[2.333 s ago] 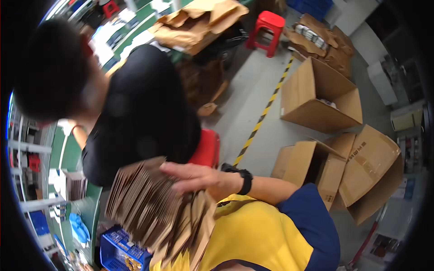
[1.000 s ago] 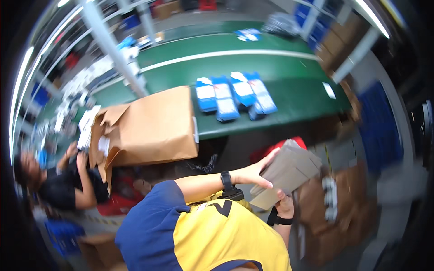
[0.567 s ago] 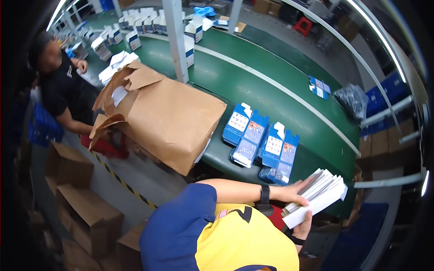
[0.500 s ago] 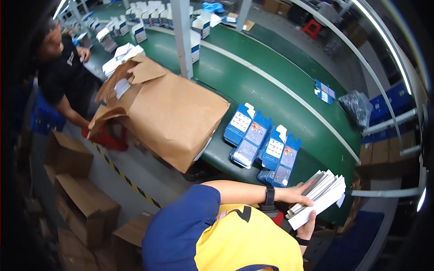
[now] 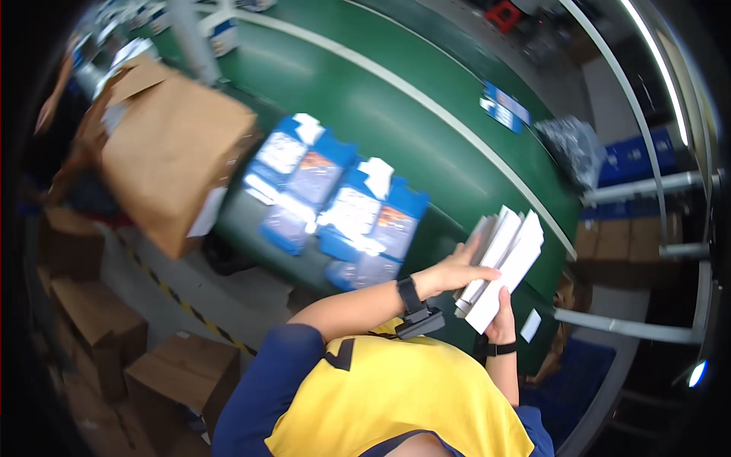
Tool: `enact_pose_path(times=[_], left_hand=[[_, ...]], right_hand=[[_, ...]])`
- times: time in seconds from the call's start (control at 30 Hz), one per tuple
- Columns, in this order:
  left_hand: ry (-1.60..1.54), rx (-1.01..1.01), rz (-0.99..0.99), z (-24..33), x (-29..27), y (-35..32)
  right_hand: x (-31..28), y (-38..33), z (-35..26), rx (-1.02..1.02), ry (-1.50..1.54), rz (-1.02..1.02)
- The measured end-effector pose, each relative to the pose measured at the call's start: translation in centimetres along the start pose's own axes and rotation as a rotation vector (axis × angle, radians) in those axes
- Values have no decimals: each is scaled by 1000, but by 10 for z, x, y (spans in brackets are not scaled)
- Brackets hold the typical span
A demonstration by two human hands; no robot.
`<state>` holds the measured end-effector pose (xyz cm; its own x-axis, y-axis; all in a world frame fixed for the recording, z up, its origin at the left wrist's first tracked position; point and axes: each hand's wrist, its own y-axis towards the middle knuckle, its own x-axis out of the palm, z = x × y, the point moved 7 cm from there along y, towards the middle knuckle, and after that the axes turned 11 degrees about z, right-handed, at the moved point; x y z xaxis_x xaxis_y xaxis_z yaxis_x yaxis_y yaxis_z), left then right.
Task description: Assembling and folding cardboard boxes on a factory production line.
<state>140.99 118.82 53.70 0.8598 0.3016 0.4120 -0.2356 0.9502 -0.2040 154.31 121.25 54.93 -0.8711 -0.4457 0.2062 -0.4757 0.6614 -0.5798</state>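
A thick stack of white folded cards [image 5: 512, 263] is held upright on edge between my two hands, over the right end of the green bench. My left hand [image 5: 449, 274] is closed on its left side, thumb across the front. My right hand [image 5: 501, 320] grips the lower right side from below, its fingers partly hidden behind the stack. To the left lie blue flat cartons [image 5: 354, 199] in two overlapping piles, blurred, with white and clear-looking panels. A small white slip [image 5: 531, 325] is by the bench edge, right of my right hand.
A big brown paper sack [image 5: 179, 145] stands on the bench at left, with a person [image 5: 57, 114] beyond it. Another blue carton [image 5: 504, 107] and a grey plastic bag [image 5: 571, 148] are at the far right. A metal rail [image 5: 624, 326] runs along the right; cardboard boxes [image 5: 183, 373] stand lower left.
The view has swung right, so the bench and sack appear farther left. Both hands, still holding the white stack, have moved away from my body over the bench.
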Motion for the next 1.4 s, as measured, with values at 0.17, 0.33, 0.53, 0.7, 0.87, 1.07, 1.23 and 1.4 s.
enact_pose_path(times=[0.17, 0.33, 0.53, 0.7, 0.87, 1.07, 1.23, 1.4], left_hand=[[-218, -42, -132, -25, 94, 35], [-207, -149, -334, -96, 181, 44], [-113, -46, -329, -163, 254, 76], [-13, -124, -199, -204, 274, 100], [-158, -122, -148, -220, 291, 114], [140, 213, 95, -196, 274, 111], [1002, 1052, 366, -72, 176, -29], [1660, 1012, 1000, 24, 5, -99]], right_hand=[[-95, -3, -33, -27, -63, 96], [-211, -21, -11, -2, -121, 197], [-340, -3, 4, -122, -209, 179], [-389, 28, -2, -110, -385, 232], [-395, 40, -22, -441, -407, 237], [-394, 19, -47, -626, -363, 217], [-382, -50, -60, -1016, -442, 553], [-335, -139, -31, -1187, -463, 627]])
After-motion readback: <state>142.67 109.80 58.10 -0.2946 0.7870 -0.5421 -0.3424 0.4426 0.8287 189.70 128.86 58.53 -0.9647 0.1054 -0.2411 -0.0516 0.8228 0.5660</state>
